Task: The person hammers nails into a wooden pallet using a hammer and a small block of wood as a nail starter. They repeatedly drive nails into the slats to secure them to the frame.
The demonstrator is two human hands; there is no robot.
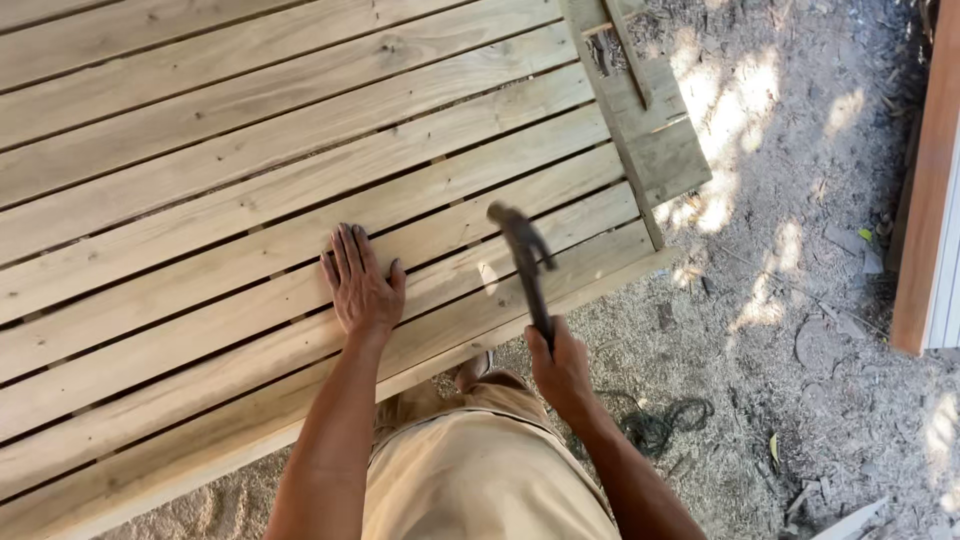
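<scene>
From the head camera, the left hand (360, 285) lies flat, fingers spread, palm down on a pale slatted wooden platform (200, 150), holding nothing. The right hand (560, 370) is closed around the handle of a dark, blurred claw hammer (525, 255), whose head hangs over the slats just right of the left hand. A dark coiled cord (660, 420) lies on the sawdust-strewn ground (800, 200) near the right wrist.
</scene>
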